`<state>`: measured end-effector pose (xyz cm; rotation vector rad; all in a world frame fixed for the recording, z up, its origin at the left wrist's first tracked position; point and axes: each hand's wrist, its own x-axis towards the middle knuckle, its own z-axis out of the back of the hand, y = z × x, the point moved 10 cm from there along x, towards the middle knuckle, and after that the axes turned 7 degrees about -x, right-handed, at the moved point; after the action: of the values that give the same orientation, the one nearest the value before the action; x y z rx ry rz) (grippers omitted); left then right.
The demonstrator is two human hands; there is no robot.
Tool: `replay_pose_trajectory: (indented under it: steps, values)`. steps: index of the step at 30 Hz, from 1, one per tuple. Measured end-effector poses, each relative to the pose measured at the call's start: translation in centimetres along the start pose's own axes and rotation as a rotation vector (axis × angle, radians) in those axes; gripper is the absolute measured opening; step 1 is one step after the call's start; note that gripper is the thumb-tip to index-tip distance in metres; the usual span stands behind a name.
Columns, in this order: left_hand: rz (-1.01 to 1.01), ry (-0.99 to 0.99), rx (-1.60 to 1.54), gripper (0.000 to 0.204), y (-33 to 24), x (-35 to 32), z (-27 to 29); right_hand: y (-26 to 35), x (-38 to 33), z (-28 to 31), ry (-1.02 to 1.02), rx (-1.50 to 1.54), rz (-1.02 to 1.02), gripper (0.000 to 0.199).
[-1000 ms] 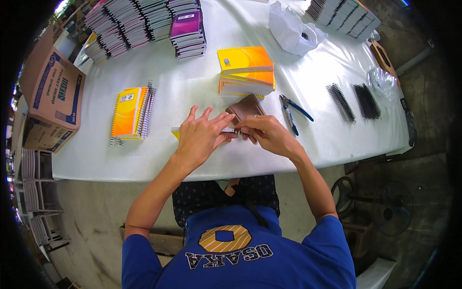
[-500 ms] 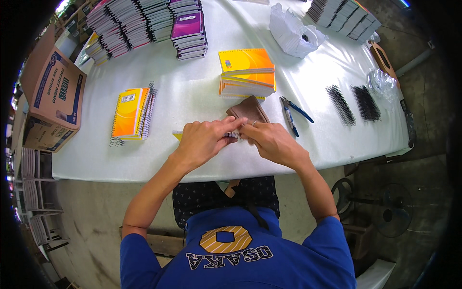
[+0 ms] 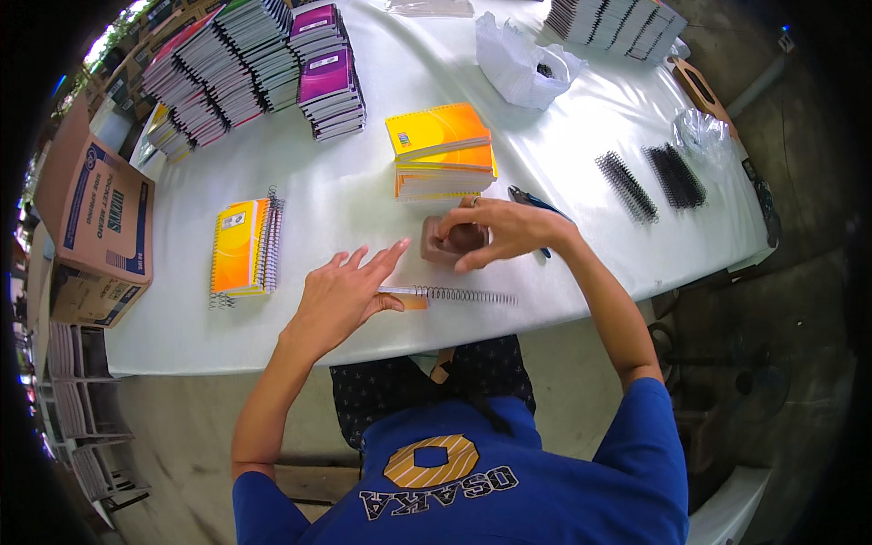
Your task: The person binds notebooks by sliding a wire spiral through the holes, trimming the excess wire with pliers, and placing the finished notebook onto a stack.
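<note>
A small notebook (image 3: 415,303) with an orange cover is held at its end by my left hand (image 3: 341,295). The thumb lies across its cover while the other fingers stretch out, spread, above it. From the notebook's edge a thin wire spiral (image 3: 472,295) sticks out to the right, its free end beyond the pages. My right hand (image 3: 513,227) curls its fingers and thumb round a brown block (image 3: 440,247), slightly blurred, just beyond the spiral. Blue-handled pliers (image 3: 536,202) lie partly hidden behind that hand.
A stack of yellow-orange notebooks (image 3: 443,159) stands ahead; more spiral-bound ones (image 3: 241,250) lie at left. Piles of notebooks (image 3: 329,86) fill the far left, beside an open carton (image 3: 109,213). Black spirals (image 3: 627,186), a white plastic bag (image 3: 522,68) and clear plastic (image 3: 704,134) lie right.
My hands have moved apart. The right one has left the notebook and gone onto the brown block, which has shifted slightly nearer. The spiral now shows, projecting from the notebook.
</note>
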<state>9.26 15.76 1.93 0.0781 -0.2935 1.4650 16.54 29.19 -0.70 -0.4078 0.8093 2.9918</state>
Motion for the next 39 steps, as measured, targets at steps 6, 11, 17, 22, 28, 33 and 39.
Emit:
replay_pose_trajectory:
  steps: [6,11,17,22,28,33,39]
  values:
    - [0.189,0.276,-0.145,0.089,1.6,0.4,-2.0,1.7,1.0,-2.0,0.068,0.492,0.191,0.052]
    - [0.232,0.329,-0.156,0.092,1.9,0.6,-2.5,2.8,0.9,-0.8,-0.003,0.559,0.285,0.057]
    - [0.233,0.314,-0.195,0.095,2.1,0.3,-2.6,4.3,0.6,0.4,-0.028,0.727,0.420,0.061]
    - [0.241,0.297,-0.237,0.097,2.0,0.3,-1.7,4.3,1.5,-0.1,0.024,0.612,0.326,0.058]
    - [0.268,0.272,-0.121,0.092,2.9,-0.1,-0.8,2.9,2.7,-1.0,0.045,0.403,0.139,0.057]
    - [0.249,0.135,-0.129,0.075,4.0,-0.6,0.2,2.6,4.1,-2.0,0.070,0.360,0.085,0.074]
    - [0.454,0.293,-0.390,0.074,5.7,-0.4,-0.8,3.3,3.9,-0.6,0.007,0.575,0.236,0.067]
